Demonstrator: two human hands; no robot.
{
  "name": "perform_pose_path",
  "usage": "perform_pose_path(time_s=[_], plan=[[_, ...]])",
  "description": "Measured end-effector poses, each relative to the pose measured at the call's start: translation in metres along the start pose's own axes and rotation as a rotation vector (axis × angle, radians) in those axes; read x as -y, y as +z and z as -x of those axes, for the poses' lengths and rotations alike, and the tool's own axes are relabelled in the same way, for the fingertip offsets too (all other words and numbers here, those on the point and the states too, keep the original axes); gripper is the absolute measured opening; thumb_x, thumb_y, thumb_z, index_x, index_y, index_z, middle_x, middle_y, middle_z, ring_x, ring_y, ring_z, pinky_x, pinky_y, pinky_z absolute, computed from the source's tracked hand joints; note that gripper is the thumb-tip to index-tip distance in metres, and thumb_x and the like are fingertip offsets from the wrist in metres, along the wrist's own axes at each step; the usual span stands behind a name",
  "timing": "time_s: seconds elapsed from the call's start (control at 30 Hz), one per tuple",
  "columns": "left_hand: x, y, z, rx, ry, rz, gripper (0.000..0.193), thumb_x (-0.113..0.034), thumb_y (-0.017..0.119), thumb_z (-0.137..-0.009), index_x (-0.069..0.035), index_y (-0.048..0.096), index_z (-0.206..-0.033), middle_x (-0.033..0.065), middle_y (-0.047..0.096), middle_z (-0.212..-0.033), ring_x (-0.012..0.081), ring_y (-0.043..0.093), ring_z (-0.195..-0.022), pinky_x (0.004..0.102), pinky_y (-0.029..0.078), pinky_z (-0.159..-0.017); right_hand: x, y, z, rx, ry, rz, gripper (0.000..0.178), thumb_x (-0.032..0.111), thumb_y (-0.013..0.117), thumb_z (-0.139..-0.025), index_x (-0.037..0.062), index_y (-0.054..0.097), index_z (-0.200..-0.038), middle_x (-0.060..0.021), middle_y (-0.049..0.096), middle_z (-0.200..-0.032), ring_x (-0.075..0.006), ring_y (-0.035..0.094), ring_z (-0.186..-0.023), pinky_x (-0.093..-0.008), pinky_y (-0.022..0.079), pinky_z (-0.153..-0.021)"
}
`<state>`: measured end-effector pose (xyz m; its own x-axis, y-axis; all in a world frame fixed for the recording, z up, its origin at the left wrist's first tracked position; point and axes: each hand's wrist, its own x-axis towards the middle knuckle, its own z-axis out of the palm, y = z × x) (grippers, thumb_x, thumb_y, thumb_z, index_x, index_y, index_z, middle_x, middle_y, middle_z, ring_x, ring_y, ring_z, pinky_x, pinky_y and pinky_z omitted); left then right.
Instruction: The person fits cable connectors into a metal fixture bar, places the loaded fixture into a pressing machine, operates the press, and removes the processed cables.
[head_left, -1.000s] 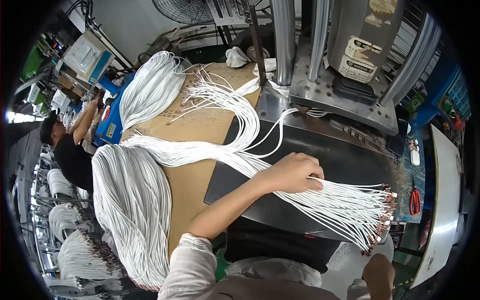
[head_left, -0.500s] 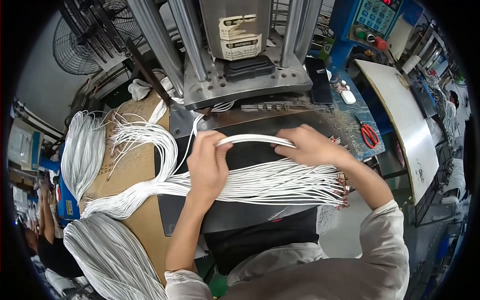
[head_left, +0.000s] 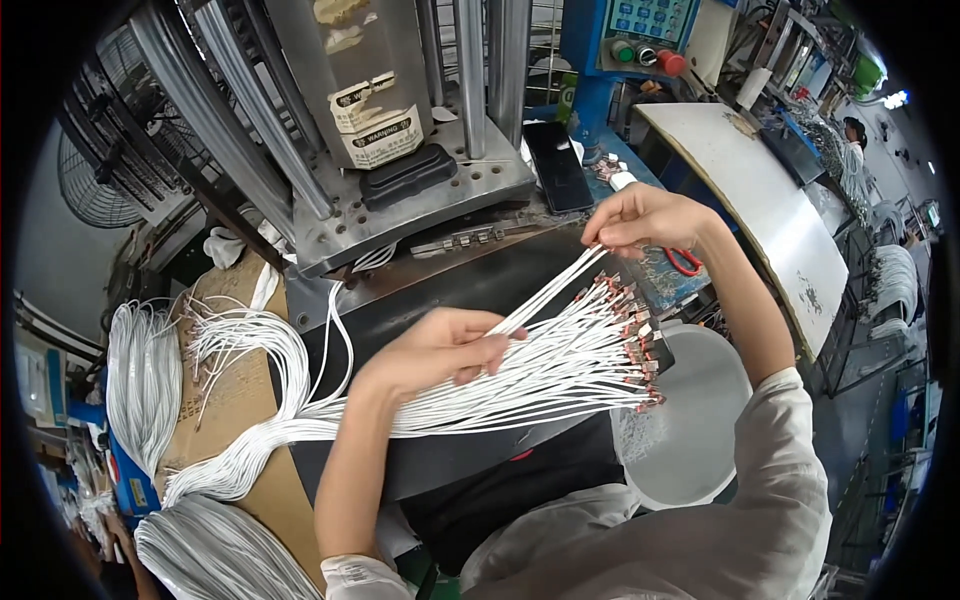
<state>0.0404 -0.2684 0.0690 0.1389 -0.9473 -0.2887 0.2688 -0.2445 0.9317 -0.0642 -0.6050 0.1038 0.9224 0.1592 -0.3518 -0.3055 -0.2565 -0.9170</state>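
Note:
A few white cables [head_left: 556,287] run taut and slanting between my two hands. My right hand [head_left: 650,218] pinches their far right end, and the tips are hidden in its fingers. My left hand [head_left: 440,350] is closed around the same cables lower down, just over a wide bundle of white cables [head_left: 470,400]. This bundle lies fanned out on a black mat [head_left: 400,308]. Its right ends carry small coppery-red and metallic terminals [head_left: 640,365].
A metal press [head_left: 410,210] stands behind the mat, with a dark phone [head_left: 558,167] and red-handled pliers [head_left: 683,262] to its right. Coiled cables [head_left: 145,385] lie on cardboard [head_left: 225,290] at left. A round white bin [head_left: 690,420] sits right of the mat.
The view has turned right. My right hand has moved outward to the cables' end, while my left hand has come down nearer the bundle. The cables changed from a short arch to a straight slant.

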Motion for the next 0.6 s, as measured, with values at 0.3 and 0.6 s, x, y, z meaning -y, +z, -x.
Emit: perform_pose_path(time_s=[0.3,0.6], plan=[[0.030,0.064,-0.087,-0.256,0.127,0.333,0.022,-0.020,0.060,-0.103,0.001,0.064,-0.110,0.0019,0.062,-0.087,0.0064,0.048,-0.061,0.0219,0.041,-0.054,-0.005,0.042,-0.057,0.131,-0.257,0.097,0.050,0.033,0.066,-0.098,-0.0039,0.060,-0.131,-0.0152,0.067,-0.120,-0.0217,0.064,-0.104,-0.0350,0.052,-0.090],[0.039,0.006,-0.003,-0.486,0.054,0.201,0.022,-0.015,0.059,-0.103,0.001,0.061,-0.117,0.0037,0.063,-0.090,0.0106,0.059,-0.068,0.0269,0.056,-0.063,-0.031,0.085,-0.111,-0.502,-0.239,1.022,0.051,0.027,0.067,-0.095,-0.0003,0.053,-0.135,-0.0221,0.053,-0.138,-0.0384,0.053,-0.124,-0.0457,0.044,-0.103]])
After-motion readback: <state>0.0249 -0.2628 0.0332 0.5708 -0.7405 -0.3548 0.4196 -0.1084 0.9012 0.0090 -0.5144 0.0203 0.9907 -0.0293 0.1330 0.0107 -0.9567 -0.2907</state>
